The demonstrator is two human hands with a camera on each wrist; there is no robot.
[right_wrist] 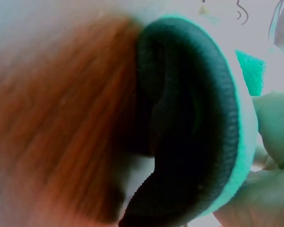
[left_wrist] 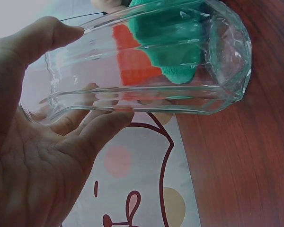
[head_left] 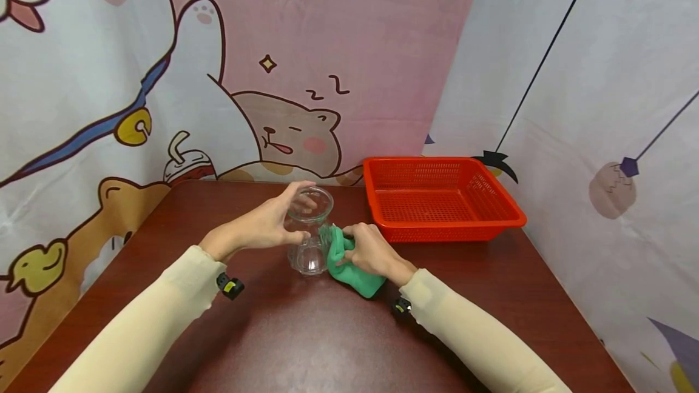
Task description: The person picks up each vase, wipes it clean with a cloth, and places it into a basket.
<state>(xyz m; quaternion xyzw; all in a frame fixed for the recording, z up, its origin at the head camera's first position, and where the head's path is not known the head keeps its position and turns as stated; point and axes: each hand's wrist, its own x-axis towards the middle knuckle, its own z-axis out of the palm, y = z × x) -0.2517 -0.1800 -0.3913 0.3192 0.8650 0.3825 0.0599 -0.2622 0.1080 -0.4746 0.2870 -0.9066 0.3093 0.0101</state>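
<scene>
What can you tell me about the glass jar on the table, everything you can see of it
The glass jar is clear, ribbed glass with a wide open mouth, a narrower waist and a rounded base. It stands upright on the dark red-brown table, left of the orange basket, and looks empty. The left hand grips it near the rim, thumb on one side, fingers on the other. The right hand holds a green cloth against its side.

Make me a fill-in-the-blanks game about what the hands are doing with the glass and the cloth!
1. The left hand holds the clear ribbed ____ jar.
2. The right hand grips a soft ____ cloth.
3. The empty plastic basket is coloured ____.
4. Everything stands on a dark brown ____.

Missing words: glass; green; red; table
</scene>
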